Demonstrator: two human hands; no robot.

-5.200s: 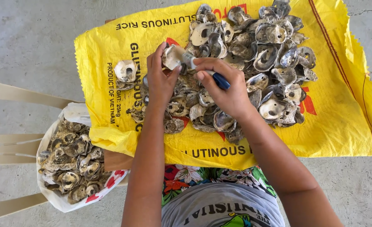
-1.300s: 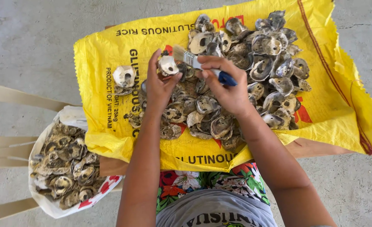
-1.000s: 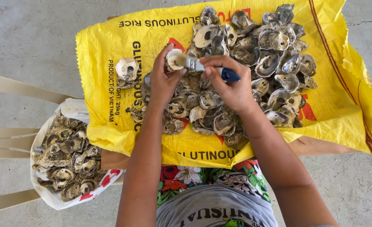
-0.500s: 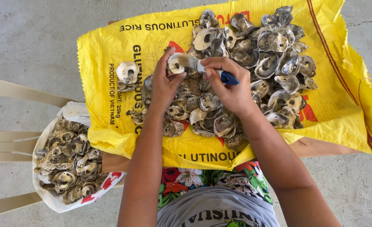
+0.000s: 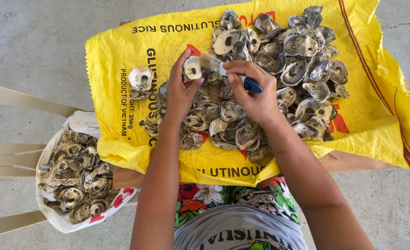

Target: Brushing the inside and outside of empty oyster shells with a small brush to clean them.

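Both hands meet over the middle of a yellow sack (image 5: 376,120). Left hand (image 5: 181,92) pinches a pale oyster shell (image 5: 192,69) between thumb and fingertips, its inner face up, held just above the pile. Right hand (image 5: 256,95) is closed around a small brush (image 5: 223,69) with a blue handle, whose bristles touch the shell's right edge.

Under and beyond the hands lies a heap of grey shells (image 5: 283,60), spread across the sack's centre and upper right. One lone shell (image 5: 140,78) sits apart to the left.

The sack covers a board (image 5: 353,162), whose wooden edge shows at the lower right. To the lower left a white bag (image 5: 71,171) stands open, full of more shells. The floor (image 5: 29,41) is bare grey concrete.
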